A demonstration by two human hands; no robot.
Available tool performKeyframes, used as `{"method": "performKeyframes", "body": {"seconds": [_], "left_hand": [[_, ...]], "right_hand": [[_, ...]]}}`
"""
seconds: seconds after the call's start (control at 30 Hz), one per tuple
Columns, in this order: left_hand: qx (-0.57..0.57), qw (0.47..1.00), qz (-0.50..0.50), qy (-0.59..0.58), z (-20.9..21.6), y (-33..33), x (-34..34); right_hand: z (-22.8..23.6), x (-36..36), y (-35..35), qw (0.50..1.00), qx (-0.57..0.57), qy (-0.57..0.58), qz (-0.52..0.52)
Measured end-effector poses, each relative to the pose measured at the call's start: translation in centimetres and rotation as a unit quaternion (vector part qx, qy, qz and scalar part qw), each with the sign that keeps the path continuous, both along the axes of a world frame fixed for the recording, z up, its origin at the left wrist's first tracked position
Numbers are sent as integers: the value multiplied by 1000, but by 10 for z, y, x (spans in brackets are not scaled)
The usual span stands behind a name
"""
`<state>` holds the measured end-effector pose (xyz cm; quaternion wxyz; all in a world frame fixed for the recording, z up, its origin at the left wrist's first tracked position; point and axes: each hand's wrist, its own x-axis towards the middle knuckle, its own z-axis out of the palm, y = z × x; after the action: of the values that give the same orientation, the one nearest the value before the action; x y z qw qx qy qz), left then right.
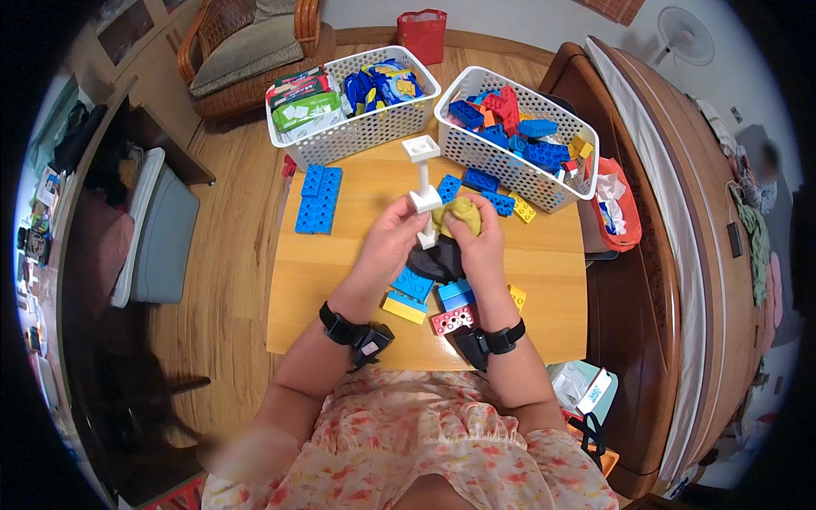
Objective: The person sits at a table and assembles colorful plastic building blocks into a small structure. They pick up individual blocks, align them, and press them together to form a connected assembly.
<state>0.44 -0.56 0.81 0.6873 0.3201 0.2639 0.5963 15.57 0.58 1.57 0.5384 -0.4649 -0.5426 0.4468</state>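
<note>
My left hand [384, 242] is closed around a white toy block post [423, 177], which stands upright with square studded plates at its top and middle. A crumpled yellow-green cloth [459, 211] is bunched in my right hand [483, 246], pressed against the post's lower part. Below my hands lies a dark, flat, cloth-like thing [435, 265]. Nearer me are blue blocks [413, 285], a yellow block [405, 308] and a red-and-white block [452, 320]. Beyond my hands are blue blocks [482, 180] and a yellow block [522, 207].
A blue block plate [319, 204] lies at the table's [314, 280] left. Two white perforated baskets stand at the far side: one with packets [357, 132], one with loose blocks [510, 166]. A red bag [625, 212] is by the right edge, beside the wooden bed frame [637, 340].
</note>
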Motion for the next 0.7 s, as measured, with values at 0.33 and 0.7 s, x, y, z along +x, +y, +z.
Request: {"method": "performKeyframes", "body": {"seconds": [0.33, 0.7], "left_hand": [[44, 994, 75, 64, -12, 3, -1], [47, 979, 128, 154, -5, 2, 3]], "right_hand": [[10, -4, -5, 969, 114, -204, 84], [1, 2, -2, 995, 68, -76, -10]]}}
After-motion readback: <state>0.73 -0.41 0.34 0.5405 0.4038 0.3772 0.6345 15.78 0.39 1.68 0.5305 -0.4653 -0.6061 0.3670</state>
